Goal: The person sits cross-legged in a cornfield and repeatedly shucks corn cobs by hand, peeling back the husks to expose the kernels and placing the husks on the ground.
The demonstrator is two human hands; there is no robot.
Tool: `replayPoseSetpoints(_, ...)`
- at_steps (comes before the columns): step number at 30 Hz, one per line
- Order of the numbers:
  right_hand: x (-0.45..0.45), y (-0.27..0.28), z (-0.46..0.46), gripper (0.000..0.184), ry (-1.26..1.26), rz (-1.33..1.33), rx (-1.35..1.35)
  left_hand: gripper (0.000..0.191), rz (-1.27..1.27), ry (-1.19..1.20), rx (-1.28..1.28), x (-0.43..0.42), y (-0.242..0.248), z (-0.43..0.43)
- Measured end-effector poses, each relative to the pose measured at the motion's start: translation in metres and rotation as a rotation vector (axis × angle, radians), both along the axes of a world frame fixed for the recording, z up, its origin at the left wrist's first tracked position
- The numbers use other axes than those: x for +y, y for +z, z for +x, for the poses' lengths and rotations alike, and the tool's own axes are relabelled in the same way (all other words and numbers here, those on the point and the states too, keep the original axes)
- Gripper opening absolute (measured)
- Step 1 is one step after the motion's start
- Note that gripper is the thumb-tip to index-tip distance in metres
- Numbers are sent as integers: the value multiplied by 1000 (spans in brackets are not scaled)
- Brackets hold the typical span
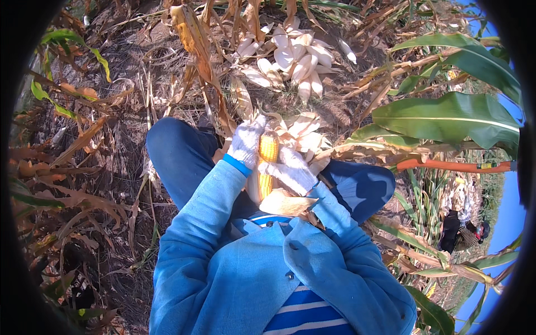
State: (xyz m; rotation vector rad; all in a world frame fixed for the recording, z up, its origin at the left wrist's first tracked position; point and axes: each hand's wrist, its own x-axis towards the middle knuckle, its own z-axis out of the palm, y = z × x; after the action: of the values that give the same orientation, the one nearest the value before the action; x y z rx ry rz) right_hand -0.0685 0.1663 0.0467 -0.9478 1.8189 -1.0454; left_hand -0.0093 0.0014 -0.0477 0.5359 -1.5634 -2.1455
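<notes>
An ear of yellow corn (268, 151) lies between my hands above my lap, its kernels showing. My left hand (248, 140), in a white knit glove, closes around the ear's far end and the husk there. From the right, my right hand (292, 171), gloved alike, grips the middle of the ear, its thumb lying across the kernels. A pale husk leaf (288, 203) is folded down at the ear's near end. Just beyond my right hand, stripped dry husks (305, 130) lie in a loose heap. Some fingertips are hidden.
A pile of corn ears in pale husks (295, 58) rests on the ground ahead. Dry stalks and leaves (79, 167) cover the left side. Broad green corn leaves (448, 117) and an orange pole (452, 166) reach in from the right. Another person (460, 232) is farther off at right.
</notes>
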Motion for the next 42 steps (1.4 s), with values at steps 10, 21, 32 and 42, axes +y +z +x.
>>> replayPoseSetpoints(10,-10,2,0,52,-326,-298,-30,17,569,476,70,29,-3,0)
replayPoseSetpoints(21,13,-27,-30,44,-461,-273,-589,24,521,331,-167,31,33,58)
replayPoseSetpoints(32,15,-30,-19,58,-318,-254,-686,38,86,-56,-231,31,57,45)
replayPoseSetpoints(42,17,-22,-17,63,-284,-283,-692,28,27,-77,-200,27,55,30)
